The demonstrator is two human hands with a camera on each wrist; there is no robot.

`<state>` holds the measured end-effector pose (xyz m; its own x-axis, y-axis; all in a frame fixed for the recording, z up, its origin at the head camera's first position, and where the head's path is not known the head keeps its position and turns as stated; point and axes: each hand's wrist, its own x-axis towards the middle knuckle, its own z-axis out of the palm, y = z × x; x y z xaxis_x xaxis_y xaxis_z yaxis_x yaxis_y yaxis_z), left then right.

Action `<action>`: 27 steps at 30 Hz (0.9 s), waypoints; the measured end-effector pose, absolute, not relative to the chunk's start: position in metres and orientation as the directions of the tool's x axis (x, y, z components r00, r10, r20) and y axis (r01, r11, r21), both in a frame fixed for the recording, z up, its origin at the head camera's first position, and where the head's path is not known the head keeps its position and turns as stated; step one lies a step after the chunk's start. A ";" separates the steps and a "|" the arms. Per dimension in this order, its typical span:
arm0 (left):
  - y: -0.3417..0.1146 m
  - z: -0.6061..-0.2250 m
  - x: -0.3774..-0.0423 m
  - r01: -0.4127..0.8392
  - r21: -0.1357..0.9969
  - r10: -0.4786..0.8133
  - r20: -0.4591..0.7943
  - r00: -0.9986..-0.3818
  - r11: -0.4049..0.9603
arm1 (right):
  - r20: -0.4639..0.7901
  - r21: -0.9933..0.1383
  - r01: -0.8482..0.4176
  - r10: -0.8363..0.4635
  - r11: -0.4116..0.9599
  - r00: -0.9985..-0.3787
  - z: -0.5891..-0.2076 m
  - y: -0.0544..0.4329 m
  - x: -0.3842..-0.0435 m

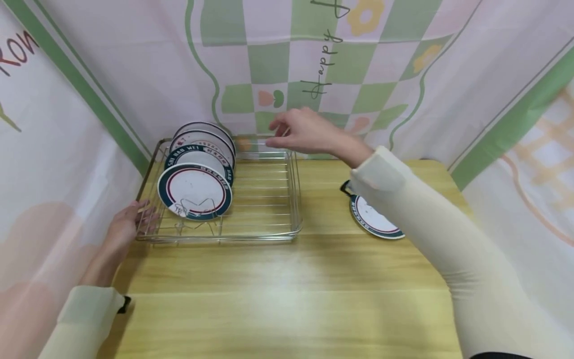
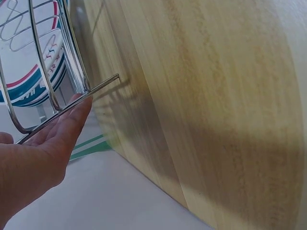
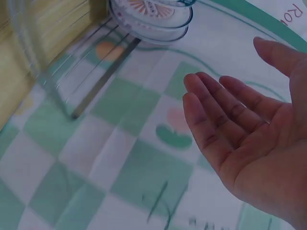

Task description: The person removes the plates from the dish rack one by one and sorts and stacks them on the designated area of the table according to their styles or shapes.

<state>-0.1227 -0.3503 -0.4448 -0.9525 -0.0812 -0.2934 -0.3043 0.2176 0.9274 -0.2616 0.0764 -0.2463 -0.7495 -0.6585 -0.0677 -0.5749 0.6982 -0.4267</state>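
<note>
A silver wire dish rack [image 1: 260,239] stands on the table, with several plates upright in its left part. The front plate [image 1: 196,192] is white with a dark green rim and a red ring. My left hand [image 1: 127,224] holds the rack's left side near the front corner; in the left wrist view its fingers [image 2: 72,120] lie against the lower wire. Over the rack's back edge hovers my right hand [image 1: 307,130], its fingers loosely bent and nothing in them. The right wrist view shows its bare palm facing the rack's back rail.
Another green-rimmed plate [image 1: 376,219] lies on the wooden table [image 1: 287,299] right of the rack, partly hidden by my right sleeve [image 1: 426,224]. A black strap [image 1: 345,188] hangs by that cuff. Behind the rack rises a green-and-white checked cloth [image 1: 269,65].
</note>
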 end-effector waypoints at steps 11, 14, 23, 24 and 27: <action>-0.352 -0.446 -0.122 -0.288 0.931 -0.076 -0.278 -0.958 0.225 | -0.055 -0.405 -0.689 -0.769 0.601 -0.638 -0.287 -0.015 -0.268; -0.353 -0.447 -0.122 -0.290 0.933 -0.071 -0.281 -0.957 0.214 | -0.096 -0.402 -0.683 -0.770 0.610 -0.631 -0.299 -0.030 -0.267; -0.351 -0.447 -0.124 -0.296 0.927 -0.077 -0.286 -0.955 0.229 | -0.218 -0.383 -0.647 -0.745 0.659 -0.630 -0.330 -0.058 -0.268; -0.351 -0.447 -0.124 -0.297 0.926 -0.079 -0.286 -0.955 0.232 | -0.225 -0.388 -0.647 -0.748 0.657 -0.624 -0.332 -0.061 -0.268; -0.351 -0.447 -0.124 -0.295 0.928 -0.084 -0.283 -0.955 0.229 | -0.239 -0.381 -0.657 -0.756 0.650 -0.609 -0.337 -0.068 -0.269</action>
<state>-0.1236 -0.3511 -0.4474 -0.9554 -0.0843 -0.2830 -0.2950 0.2287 0.9277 -0.2685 -0.0683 -0.3371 -0.6094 -0.7560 -0.2390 -0.6571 0.6502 -0.3813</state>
